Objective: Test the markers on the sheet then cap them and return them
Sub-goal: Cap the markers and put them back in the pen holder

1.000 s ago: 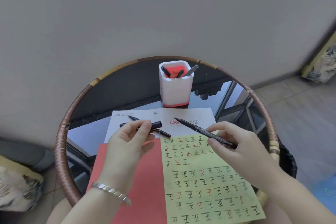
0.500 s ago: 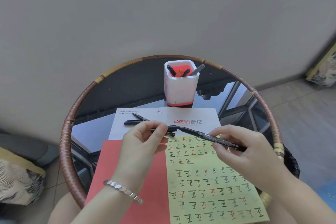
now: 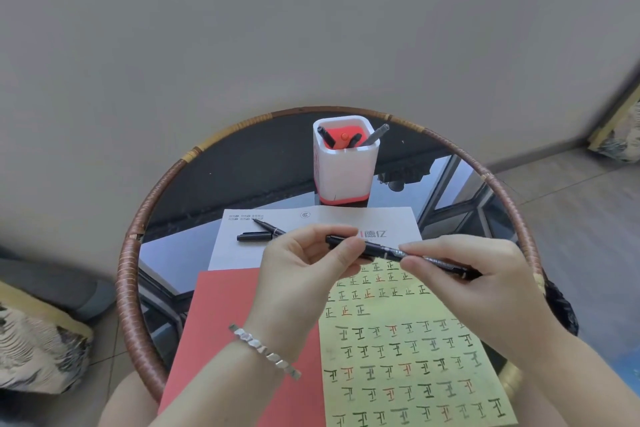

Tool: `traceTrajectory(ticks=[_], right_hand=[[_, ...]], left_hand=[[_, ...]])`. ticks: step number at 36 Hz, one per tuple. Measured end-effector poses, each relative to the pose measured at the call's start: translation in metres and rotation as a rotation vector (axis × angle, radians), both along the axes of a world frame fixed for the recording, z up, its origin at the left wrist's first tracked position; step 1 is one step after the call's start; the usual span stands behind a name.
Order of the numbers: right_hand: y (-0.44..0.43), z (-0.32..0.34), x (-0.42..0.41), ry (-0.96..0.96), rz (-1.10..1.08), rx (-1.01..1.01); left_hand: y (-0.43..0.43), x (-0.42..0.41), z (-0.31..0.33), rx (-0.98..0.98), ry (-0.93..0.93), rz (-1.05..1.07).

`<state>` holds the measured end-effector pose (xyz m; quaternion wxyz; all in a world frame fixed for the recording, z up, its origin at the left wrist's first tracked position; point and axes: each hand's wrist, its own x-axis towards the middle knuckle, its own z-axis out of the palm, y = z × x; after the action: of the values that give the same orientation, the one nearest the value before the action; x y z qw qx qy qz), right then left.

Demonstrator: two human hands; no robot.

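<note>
A black marker (image 3: 408, 255) lies level between both hands above the yellow sheet (image 3: 408, 354), which is covered in rows of black and red test marks. My right hand (image 3: 474, 284) grips the barrel. My left hand (image 3: 304, 274) pinches the black cap (image 3: 341, 241), which now sits on the marker's tip end. Another black marker (image 3: 268, 227) and its loose cap (image 3: 254, 237) lie on the white sheet (image 3: 242, 250). The white and red pen holder (image 3: 344, 163) at the back holds several pens.
A red sheet (image 3: 235, 333) lies left of the yellow one. All papers rest on a round glass table with a wicker rim (image 3: 128, 274), close to a grey wall. Cushions (image 3: 38, 347) lie on the floor at the left.
My left hand brought the cap rightward onto the marker's tip; a second ago cap and marker were apart. The view has shifted slightly.
</note>
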<state>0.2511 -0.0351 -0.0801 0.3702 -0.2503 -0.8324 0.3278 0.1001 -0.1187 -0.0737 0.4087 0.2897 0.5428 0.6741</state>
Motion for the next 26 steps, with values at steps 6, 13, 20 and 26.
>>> traceTrajectory(ticks=[6, 13, 20, 26], right_hand=[[-0.009, 0.021, 0.000, 0.131, -0.058, -0.102], [-0.001, 0.020, -0.024, 0.173, 0.016, -0.679], [0.003, 0.003, -0.066, -0.100, -0.019, -0.239], [0.016, -0.023, -0.091, -0.476, -0.077, -0.108]], left_hand=[[-0.002, 0.004, 0.016, 0.205, 0.111, 0.044], [0.016, -0.009, 0.011, 0.197, -0.065, 0.050], [0.012, -0.033, -0.006, 0.022, -0.158, 0.333], [0.002, -0.075, 0.002, 0.220, -0.117, 0.696]])
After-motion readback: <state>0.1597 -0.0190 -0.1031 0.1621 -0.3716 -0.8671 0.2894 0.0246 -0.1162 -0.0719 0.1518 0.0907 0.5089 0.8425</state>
